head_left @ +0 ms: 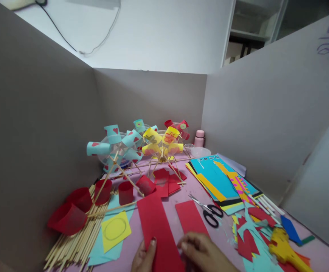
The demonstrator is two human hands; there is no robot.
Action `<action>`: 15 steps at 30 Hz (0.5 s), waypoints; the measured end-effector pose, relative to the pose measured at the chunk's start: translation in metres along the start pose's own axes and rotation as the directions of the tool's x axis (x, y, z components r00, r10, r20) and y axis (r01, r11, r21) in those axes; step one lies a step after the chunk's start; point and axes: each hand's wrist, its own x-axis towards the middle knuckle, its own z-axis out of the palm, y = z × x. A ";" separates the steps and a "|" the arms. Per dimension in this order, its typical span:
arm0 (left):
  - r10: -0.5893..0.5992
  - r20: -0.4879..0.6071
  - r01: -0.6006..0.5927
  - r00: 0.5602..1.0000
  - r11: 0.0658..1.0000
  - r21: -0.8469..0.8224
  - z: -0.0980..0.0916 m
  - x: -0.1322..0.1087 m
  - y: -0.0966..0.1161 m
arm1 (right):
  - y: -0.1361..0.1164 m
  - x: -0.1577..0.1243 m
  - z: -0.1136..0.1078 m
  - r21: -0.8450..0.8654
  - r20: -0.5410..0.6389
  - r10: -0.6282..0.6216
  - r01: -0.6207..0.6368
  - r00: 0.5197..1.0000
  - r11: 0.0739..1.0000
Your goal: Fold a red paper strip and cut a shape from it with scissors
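At the near edge of the pink bench point(176, 226) a long red paper strip point(155, 223) lies flat. Its long axis runs away from the person and leans slightly left, and its near end passes between the two hands. The left hand point(143, 258) sits at the strip's left edge with the thumb laid on top of the paper. The rest of that grip is cut off by the frame, so it cannot be told whether it pinches the strip or only presses it down. The right hand point(202, 253) is curled palm-down at the strip's right edge, fingertips touching or just beside the paper; whether this grip has closed on anything is hidden under the knuckles. A shorter red strip point(191, 217) lies parallel, just beyond the right hand and nearer to it than to the left. The scissors point(211, 213) lie further right, near that short strip. A yellow square point(115, 229) and a bundle of wooden sticks point(76, 241) lie to the left, well apart from both hands.
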 end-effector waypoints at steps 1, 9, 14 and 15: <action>0.002 -0.027 -0.002 1.000 1.000 -0.005 -0.002 0.003 0.002 | -0.011 0.007 -0.003 -0.018 -0.024 -0.006 0.005 1.000 1.000; 0.028 -0.065 -0.022 0.998 0.995 0.093 -0.012 0.008 0.017 | -0.044 0.109 -0.011 -0.243 -0.167 0.097 -0.137 0.981 0.960; 0.053 -0.053 -0.048 0.997 0.995 0.087 -0.009 0.004 0.017 | -0.044 0.137 -0.002 -0.342 -0.238 0.166 -0.242 0.957 0.908; 0.058 -0.051 -0.053 0.997 0.995 0.082 -0.009 0.004 0.017 | -0.043 0.138 -0.002 -0.353 -0.245 0.172 -0.253 0.954 0.901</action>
